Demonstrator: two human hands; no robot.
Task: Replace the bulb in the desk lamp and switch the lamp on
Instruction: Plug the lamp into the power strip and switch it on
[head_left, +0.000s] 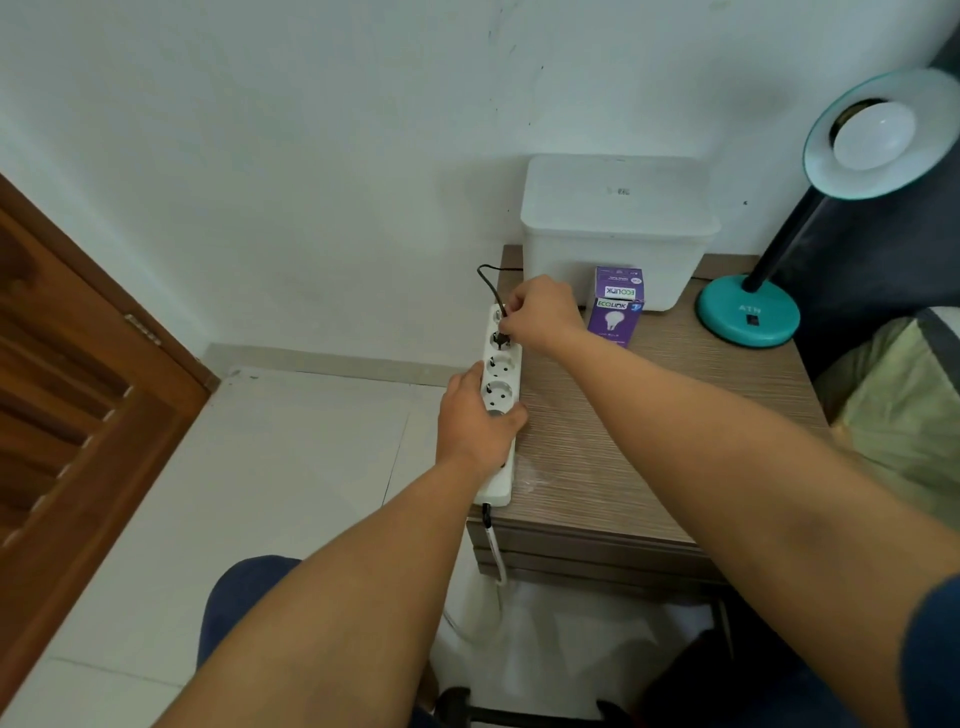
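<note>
**Plug at power strip, both hands busy**

Left hand (475, 415) grip clamps the white power strip (500, 410) at the bench (649, 415) left edge. Right hand (540, 312) grip pinches the black plug (500, 339) at a far socket. Purple bulb box (616, 306) stands just beside it, before a white container (613, 228). Teal desk lamp (748, 312) stands far right, bulb (875, 136) seated in its shade.

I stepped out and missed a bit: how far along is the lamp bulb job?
A white bulb already sits in the teal desk lamp, though it is unlit. Whether it is old or new I cannot tell. The purple bulb box stands on the wooden table. In hand: left hand steadies the white power strip while right hand holds the black plug at a socket. Left: switching on.
</note>
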